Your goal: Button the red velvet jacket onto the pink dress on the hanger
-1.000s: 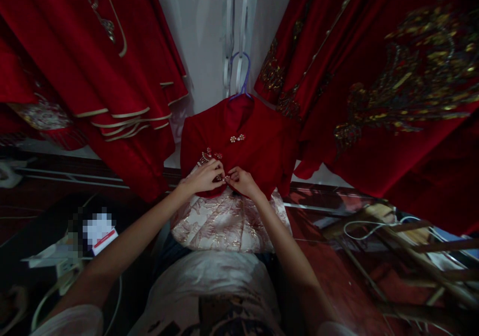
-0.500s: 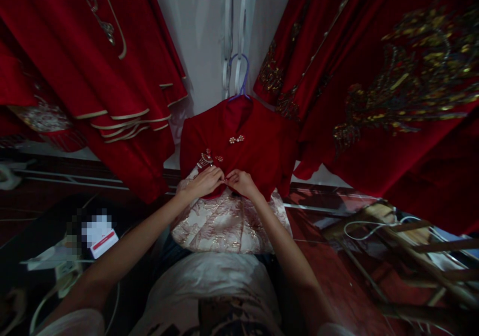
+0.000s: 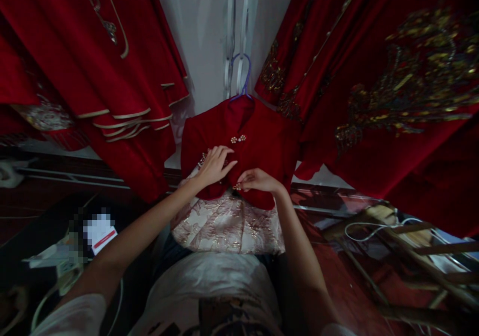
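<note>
A small red jacket (image 3: 269, 141) with a stand collar hangs on a purple hanger (image 3: 245, 79) in front of me. A beaded flower clasp (image 3: 238, 139) sits below its collar. My left hand (image 3: 215, 167) lies over the jacket's left front, thumb and fingers apart, partly covering a beaded ornament (image 3: 202, 160). At the lower front edge, my right hand (image 3: 259, 180) pinches the jacket close to another beaded clasp (image 3: 237, 187). Below the jacket shows a cream-and-gold brocade skirt (image 3: 220, 224).
Red garments (image 3: 123, 86) with pale piping hang at the left. At the right hangs a red garment with gold sequin embroidery (image 3: 411, 91). A wooden rack (image 3: 415, 241) with a white cord stands low right. A white box with a red stripe (image 3: 103, 240) lies low left.
My left hand has left the lower front edge, moved up and opened. My right hand has shifted slightly right, and the lower clasp now shows at its fingertips.
</note>
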### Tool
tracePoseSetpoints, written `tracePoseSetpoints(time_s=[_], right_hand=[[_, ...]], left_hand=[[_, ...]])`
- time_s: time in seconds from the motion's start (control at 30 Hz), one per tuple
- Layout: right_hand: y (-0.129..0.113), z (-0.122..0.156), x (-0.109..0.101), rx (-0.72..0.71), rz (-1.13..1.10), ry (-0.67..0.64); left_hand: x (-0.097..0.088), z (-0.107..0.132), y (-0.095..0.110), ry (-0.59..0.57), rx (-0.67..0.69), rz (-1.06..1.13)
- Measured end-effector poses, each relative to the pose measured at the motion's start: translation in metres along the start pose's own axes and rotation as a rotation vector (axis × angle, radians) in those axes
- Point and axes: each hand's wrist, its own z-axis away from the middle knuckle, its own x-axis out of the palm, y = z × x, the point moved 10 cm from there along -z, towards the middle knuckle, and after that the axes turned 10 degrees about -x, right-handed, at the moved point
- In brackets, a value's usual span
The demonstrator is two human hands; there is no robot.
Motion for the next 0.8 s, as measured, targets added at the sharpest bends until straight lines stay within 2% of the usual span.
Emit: tracePoseSetpoints(time_s=[0.07, 0.17, 0.3, 0.53, 0.67, 0.73, 0.8], right_hand=[[-0.01, 0.012, 0.007, 0.017, -0.025, -0.144], [-0.02, 0.023, 0.01, 0.019, -0.042, -0.222], [-0.024, 0.023, 0.007, -0.015, -0.022, -0.192], [-0.03, 0.018, 0.002, -0.071, 0.016, -0.107], [-0.042, 0.013, -0.006, -0.157, 0.159, 0.002], [-0.056, 0.01, -0.018, -0.248, 0.259, 0.127], [-0.076, 0.008, -0.035, -0.365, 0.37, 0.31]], left_hand=[[-0.009, -0.02, 0.004, 0.076, -0.024, -0.002], [-0.009, -0.043, 0.011, 0.097, 0.0, -0.033], [-0.008, -0.061, 0.011, 0.093, 0.007, -0.081], [-0.011, -0.07, 0.009, 0.06, 0.044, -0.059], [-0.01, -0.069, 0.017, 0.058, 0.112, -0.084], [-0.011, -0.067, 0.024, 0.068, 0.169, -0.102], [-0.011, -0.065, 0.027, 0.07, 0.211, -0.106]])
